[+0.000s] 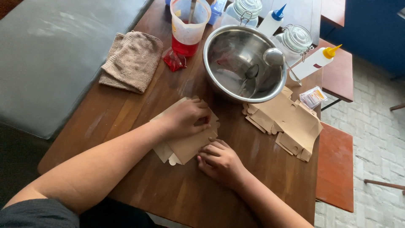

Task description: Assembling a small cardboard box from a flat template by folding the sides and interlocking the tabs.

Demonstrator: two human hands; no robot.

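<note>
a flat, unfolded brown cardboard box blank [185, 143] lies near the middle of the wooden counter [139, 190], and both hands are on it. the left hand [185, 118] rests on the upper part of the blank, its fingers [201, 115] curled downward and pressing against the cardboard near the far edge. the right hand [219, 161] sits at the blank's lower right corner, its fingers [211, 153] bent and laid flat on the card edge, pinning it rather than lifting it.

just beyond the hands stands a large steel mixing bowl [242, 63] with a ladle [276, 57] and a spoon [249, 76] inside. a stack of similar cardboard blanks [287, 124] lies to the right of the bowl, touching its base side. a plastic measuring jug [188, 25] holding red liquid stands at the far edge, with a small red packet [174, 60] beside it and a folded beige cloth [131, 61] to the left. two squeeze bottles, one blue-capped [272, 19] and one yellow-capped [316, 61], and two glass jars [295, 40] stand behind the bowl.
</note>
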